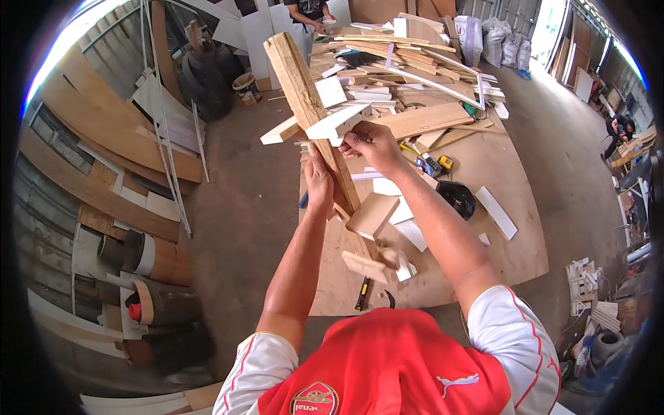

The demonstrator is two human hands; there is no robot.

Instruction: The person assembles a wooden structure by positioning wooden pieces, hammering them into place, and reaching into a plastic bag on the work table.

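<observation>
A long wooden post (296,79) rises at a tilt over the table, with short boards fixed across it. My left hand (319,181) is wrapped round the post below the upper boards. At the right end of a white-faced board (337,123) on the post, my right hand (373,146) is closed, its fingers curled at the edge; whether they pinch anything smaller is hidden. Lower on the post are a wooden board (373,216) and another short board (364,265), near my body. A yellow-and-black utility knife (362,293) lies on the table below.
The plywood table (498,256) bears a heap of wood offcuts (415,62) at its far end. A yellow tape measure (445,163), a black container (456,199) and a white strip (496,212) lie to the right. Another person (309,14) stands beyond; one more (618,131) is far right.
</observation>
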